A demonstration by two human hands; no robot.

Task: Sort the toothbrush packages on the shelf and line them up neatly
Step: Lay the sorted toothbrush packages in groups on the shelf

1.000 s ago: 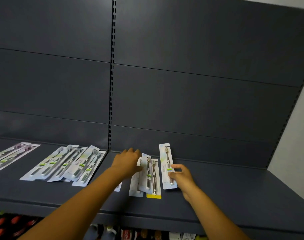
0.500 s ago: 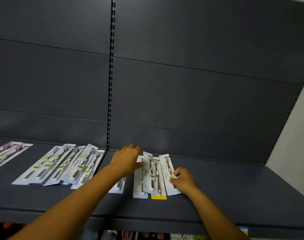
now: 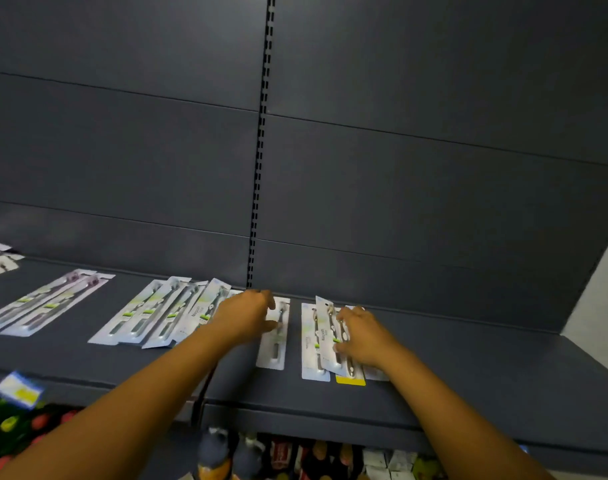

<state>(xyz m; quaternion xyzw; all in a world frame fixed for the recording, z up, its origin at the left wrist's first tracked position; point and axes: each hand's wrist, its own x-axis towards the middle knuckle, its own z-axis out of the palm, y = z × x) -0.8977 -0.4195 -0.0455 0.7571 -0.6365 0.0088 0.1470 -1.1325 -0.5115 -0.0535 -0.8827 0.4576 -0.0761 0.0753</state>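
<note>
Toothbrush packages (image 3: 275, 332) were seen lying flat on the dark shelf (image 3: 468, 382), spread across the lower half of the frame.

Head view: a single package lay at lower centre, apart from a small overlapping cluster (image 3: 325, 337) just to its right; one package in that cluster showed a yellow bottom edge (image 3: 350, 380). The left hand (image 3: 245, 315) was held over the single package's left edge, fingers bent, fingertips touching its upper part; whether it was pinched could not be told. The right hand (image 3: 363, 336) was laid on the cluster, fingers spread and pressed flat on the top packages. A fanned group (image 3: 157, 318) was noted at centre left, a purple pair (image 3: 49, 301) at far left, more blurred ones at the left edge. Blurred goods (image 3: 295, 459) were visible below the shelf.
</note>
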